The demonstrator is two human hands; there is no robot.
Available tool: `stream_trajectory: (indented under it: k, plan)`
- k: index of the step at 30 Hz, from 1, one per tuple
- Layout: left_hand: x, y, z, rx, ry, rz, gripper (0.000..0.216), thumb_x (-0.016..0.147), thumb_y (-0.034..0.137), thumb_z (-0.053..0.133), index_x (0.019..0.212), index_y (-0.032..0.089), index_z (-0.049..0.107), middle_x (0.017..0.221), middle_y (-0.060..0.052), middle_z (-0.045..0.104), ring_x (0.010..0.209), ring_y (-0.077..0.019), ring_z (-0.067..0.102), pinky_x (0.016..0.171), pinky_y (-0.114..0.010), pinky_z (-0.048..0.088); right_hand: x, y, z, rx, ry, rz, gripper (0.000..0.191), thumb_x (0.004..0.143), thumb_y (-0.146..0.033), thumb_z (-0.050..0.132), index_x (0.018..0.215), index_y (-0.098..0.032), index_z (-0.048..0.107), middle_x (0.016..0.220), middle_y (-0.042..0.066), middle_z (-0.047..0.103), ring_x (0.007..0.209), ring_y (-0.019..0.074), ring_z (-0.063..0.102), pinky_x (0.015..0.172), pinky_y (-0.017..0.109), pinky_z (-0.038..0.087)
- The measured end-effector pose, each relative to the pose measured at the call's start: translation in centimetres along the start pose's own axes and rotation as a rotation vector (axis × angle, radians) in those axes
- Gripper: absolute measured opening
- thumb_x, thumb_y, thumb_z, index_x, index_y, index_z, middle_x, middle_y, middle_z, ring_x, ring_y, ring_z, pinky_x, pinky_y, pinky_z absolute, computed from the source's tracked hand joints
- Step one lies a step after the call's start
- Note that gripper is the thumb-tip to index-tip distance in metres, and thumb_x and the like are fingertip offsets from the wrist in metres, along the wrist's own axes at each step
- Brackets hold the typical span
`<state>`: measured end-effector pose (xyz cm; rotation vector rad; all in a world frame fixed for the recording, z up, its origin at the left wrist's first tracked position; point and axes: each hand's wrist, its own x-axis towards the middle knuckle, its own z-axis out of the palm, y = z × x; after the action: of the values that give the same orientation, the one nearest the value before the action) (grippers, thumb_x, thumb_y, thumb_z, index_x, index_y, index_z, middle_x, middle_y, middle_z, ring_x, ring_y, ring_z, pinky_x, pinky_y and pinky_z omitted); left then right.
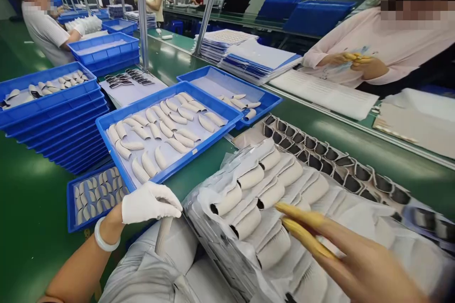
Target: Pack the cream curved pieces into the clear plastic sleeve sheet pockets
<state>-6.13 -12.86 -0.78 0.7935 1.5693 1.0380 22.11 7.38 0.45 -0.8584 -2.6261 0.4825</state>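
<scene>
By the left hand (151, 202) one ribbed piece (163, 236) is pinched, the right hand (355, 248) is spread, many pieces (270, 194) are bedded in tissue (227, 173), others (177, 146) left in the blue tray (179, 163).

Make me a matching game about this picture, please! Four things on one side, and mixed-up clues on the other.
Things:
1. Left hand
2. Right hand
3. Bracelet
4. Tall stack of blue trays

Clues:
A. Stands at the left of the picture
B. Has yellow finger covers
C. White, and goes around a wrist
D. Wears a white glove and holds a cream ribbed piece

Right pairs: 1-D, 2-B, 3-C, 4-A
</scene>
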Motion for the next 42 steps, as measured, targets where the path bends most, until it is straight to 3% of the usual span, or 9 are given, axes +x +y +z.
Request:
stream_trajectory:
  k: [3, 6, 8, 12, 17, 29, 34, 38, 42]
  plan:
    - [-0.1, -0.7, -2.3, -0.064, 0.098, -0.042, 0.011, 0.064, 0.024, 0.072, 0.072, 0.015, 0.073, 0.061, -0.003, 0.065, 0.045, -0.0072, 0.048, 0.044, -0.02, 0.04, 6.9, -5.9, 3.6, 0.115, -0.23, -0.094, 0.03, 0.093, -0.04, 0.042, 0.11, -0.028, 0.064, 0.099, 0.008, 0.073, 0.082, 0.0231, 0.069, 0.072, 0.035, 0.056]
    - [0.1, -1.6, -4.9, -0.171, 0.238, -0.052, 0.02, 0.069, 0.031, 0.071, 0.078, 0.013, 0.071, 0.055, -0.002, 0.063, 0.04, -0.0065, 0.045, 0.038, -0.018, 0.033, 13.5, -11.4, 7.6, -0.093, -0.468, -0.122, 0.031, 0.095, -0.022, 0.039, 0.113, -0.02, 0.064, 0.107, 0.008, 0.071, 0.096, 0.0202, 0.066, 0.084, 0.03, 0.051]
    - [0.4, -2.4, -6.6, -0.237, 0.36, -0.025, 0.027, 0.073, 0.038, 0.069, 0.082, 0.012, 0.07, 0.047, 0.0, 0.057, 0.036, -0.0061, 0.042, 0.035, -0.017, 0.03, 16.8, -13.5, 10.4, -0.156, -0.525, -0.127, 0.029, 0.094, -0.018, 0.045, 0.116, -0.015, 0.064, 0.112, 0.011, 0.069, 0.106, 0.0219, 0.062, 0.092, 0.031, 0.047]
    - [1.0, -3.3, -9.2, -0.318, 0.529, 0.049, 0.036, 0.075, 0.043, 0.068, 0.091, 0.011, 0.068, 0.041, 0.003, 0.052, 0.034, -0.0056, 0.041, 0.036, -0.016, 0.03, 21.0, -13.7, 15.1, -0.316, -0.541, -0.018, 0.027, 0.095, -0.025, 0.05, 0.113, -0.009, 0.062, 0.115, 0.015, 0.065, 0.11, 0.0259, 0.059, 0.097, 0.046, 0.045]
    - [2.1, -2.3, -10.4, -0.319, 0.569, 0.043, 0.042, 0.071, 0.041, 0.071, 0.097, 0.009, 0.067, 0.044, 0.002, 0.055, 0.034, -0.0059, 0.042, 0.036, -0.017, 0.032, 22.9, -11.9, 17.7, -0.413, -0.621, 0.11, 0.031, 0.092, -0.033, 0.058, 0.117, -0.014, 0.058, 0.118, 0.01, 0.061, 0.103, 0.0222, 0.061, 0.089, 0.044, 0.052]
    - [5.0, -1.5, -12.1, -0.255, 0.597, 0.13, 0.032, 0.072, 0.037, 0.072, 0.091, 0.012, 0.068, 0.048, 0.004, 0.056, 0.039, -0.007, 0.045, 0.037, -0.018, 0.035, 22.5, -11.4, 18.1, -0.216, -0.651, 0.175, 0.033, 0.09, -0.032, 0.06, 0.118, -0.015, 0.057, 0.121, 0.01, 0.059, 0.108, 0.0239, 0.059, 0.092, 0.047, 0.049]
    - [6.1, 0.2, -11.5, -0.226, 0.552, 0.116, 0.034, 0.072, 0.037, 0.071, 0.094, 0.01, 0.068, 0.047, 0.002, 0.057, 0.039, -0.007, 0.046, 0.039, -0.018, 0.038, 22.1, -12.0, 15.3, 0.017, -0.534, 0.252, 0.033, 0.089, -0.026, 0.059, 0.114, -0.005, 0.055, 0.125, 0.024, 0.054, 0.109, 0.0311, 0.059, 0.093, 0.046, 0.047]
    - [6.2, 2.1, -10.3, -0.213, 0.491, 0.138, 0.033, 0.071, 0.035, 0.072, 0.093, 0.011, 0.069, 0.047, 0.002, 0.057, 0.038, -0.0068, 0.046, 0.038, -0.018, 0.037, 18.5, -13.4, 11.2, 0.389, -0.541, 0.282, 0.023, 0.093, -0.03, 0.051, 0.106, -0.012, 0.054, 0.101, 0.012, 0.066, 0.09, 0.0213, 0.067, 0.081, 0.033, 0.053]
    - [5.9, 3.1, -8.5, -0.199, 0.397, 0.145, 0.032, 0.069, 0.033, 0.073, 0.094, 0.012, 0.07, 0.047, 0.003, 0.056, 0.037, -0.0068, 0.046, 0.038, -0.018, 0.038, 12.8, -15.1, 9.1, 1.167, -0.546, 0.45, 0.032, 0.081, -0.043, 0.064, 0.099, -0.017, 0.055, 0.09, 0.005, 0.065, 0.082, 0.0182, 0.067, 0.075, 0.033, 0.057]
